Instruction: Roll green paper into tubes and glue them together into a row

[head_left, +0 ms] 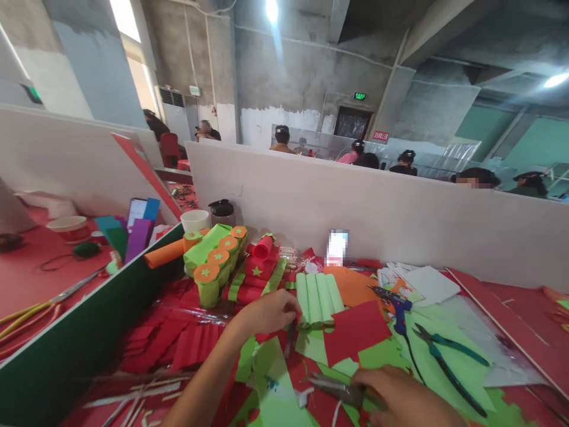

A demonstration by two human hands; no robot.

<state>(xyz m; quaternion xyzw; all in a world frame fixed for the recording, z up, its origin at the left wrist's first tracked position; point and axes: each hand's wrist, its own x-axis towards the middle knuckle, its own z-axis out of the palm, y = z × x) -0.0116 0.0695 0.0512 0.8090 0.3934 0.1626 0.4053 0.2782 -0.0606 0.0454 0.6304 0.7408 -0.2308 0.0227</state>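
Note:
My left hand (278,311) is closed, its fingers curled together at the left edge of a pale green ridged foam piece (317,299). What it pinches, if anything, is hidden. Low in the view, my right hand (395,394) grips scissors (335,388), whose grey metal blades point left over red and green sheets. A red sheet (358,332) lies between the hands. Behind my left hand stands a red and green foam model (258,273) with a star. Left of that is a green model with orange star-topped round columns (208,284).
A blue glue gun (400,308) and green-handled pliers (448,362) lie at right. Red strips (178,344) are piled at left beside a dark green divider (89,332). A phone (336,248) leans against the white partition (400,207). Other people sit beyond it.

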